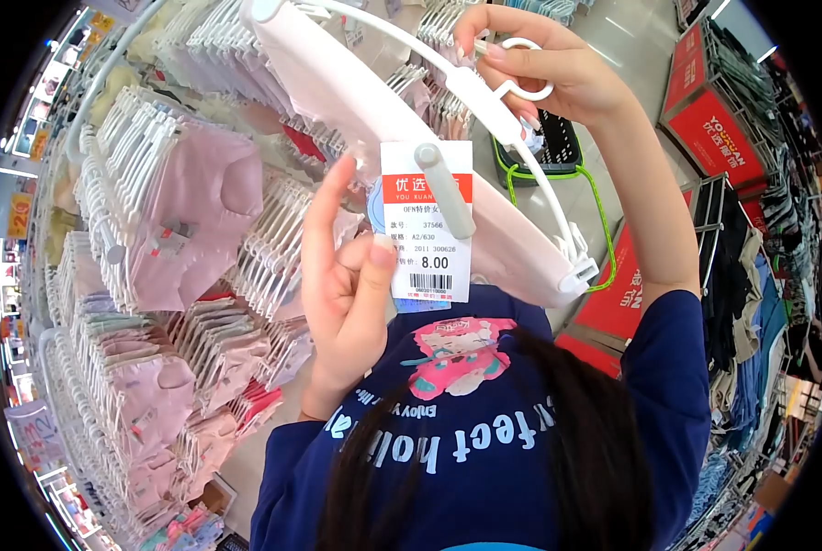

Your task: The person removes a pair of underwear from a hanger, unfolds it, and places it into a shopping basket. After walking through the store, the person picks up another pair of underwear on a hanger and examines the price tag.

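A white plastic hanger [471, 92] with pale pink underwear [337, 101] clipped on it hangs tilted before my chest. My right hand [549, 69] is closed around the hanger's hook at the upper right. Lower left, my left hand [347, 294] pinches the edge of a white and red price tag [425, 271] between thumb and curled fingers, with the index finger pointing up. The tag faces me and reads 8.00. A grey rod end [446, 193] crosses in front of the tag and covers part of its print.
Racks of pink underwear on white hangers [195, 202] fill the left side, with a metal rod end [112, 253] sticking out. A black basket with green handles [558, 147] stands on the floor beyond my right hand. Red display bins [705, 119] and hanging clothes [751, 312] line the right.
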A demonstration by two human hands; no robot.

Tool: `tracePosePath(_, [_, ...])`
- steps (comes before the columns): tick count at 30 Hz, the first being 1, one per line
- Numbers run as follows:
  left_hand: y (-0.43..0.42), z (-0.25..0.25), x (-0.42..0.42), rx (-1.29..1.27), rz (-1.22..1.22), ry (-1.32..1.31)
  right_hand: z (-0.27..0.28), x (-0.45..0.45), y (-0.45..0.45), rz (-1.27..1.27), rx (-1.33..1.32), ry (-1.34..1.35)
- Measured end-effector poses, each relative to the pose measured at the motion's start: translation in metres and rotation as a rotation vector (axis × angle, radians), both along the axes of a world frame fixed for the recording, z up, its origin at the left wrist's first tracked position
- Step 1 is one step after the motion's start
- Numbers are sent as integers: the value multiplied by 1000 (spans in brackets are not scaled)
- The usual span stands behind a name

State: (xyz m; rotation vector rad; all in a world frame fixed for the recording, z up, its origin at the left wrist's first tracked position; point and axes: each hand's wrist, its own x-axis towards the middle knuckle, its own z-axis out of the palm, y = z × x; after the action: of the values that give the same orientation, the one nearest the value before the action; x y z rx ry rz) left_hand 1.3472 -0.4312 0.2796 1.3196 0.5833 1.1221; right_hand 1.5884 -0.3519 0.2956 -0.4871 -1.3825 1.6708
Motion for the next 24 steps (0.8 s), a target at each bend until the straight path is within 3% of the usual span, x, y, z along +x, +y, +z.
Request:
tracePosePath(3, [0, -4, -2, 49, -18, -42, -2, 1, 3, 28, 4, 18])
tracePosePath(5, [1, -10, -7, 69, -57, -48, 1, -2, 1, -89, 124, -121])
tracePosePath(9, [8, -5, -15, 208, -259, 94, 7, -4, 0, -130, 176, -211])
tracePosePath(13, [6, -8, -15, 164, -221, 75, 9, -6, 0, -116, 176, -201])
tracePosePath(18, [8, -12, -15, 210, -187, 181, 6, -11, -1, -58, 166, -123])
tracePosePath(24, [14, -16, -15, 267, -125, 373, 4, -15, -2, -55, 107, -215])
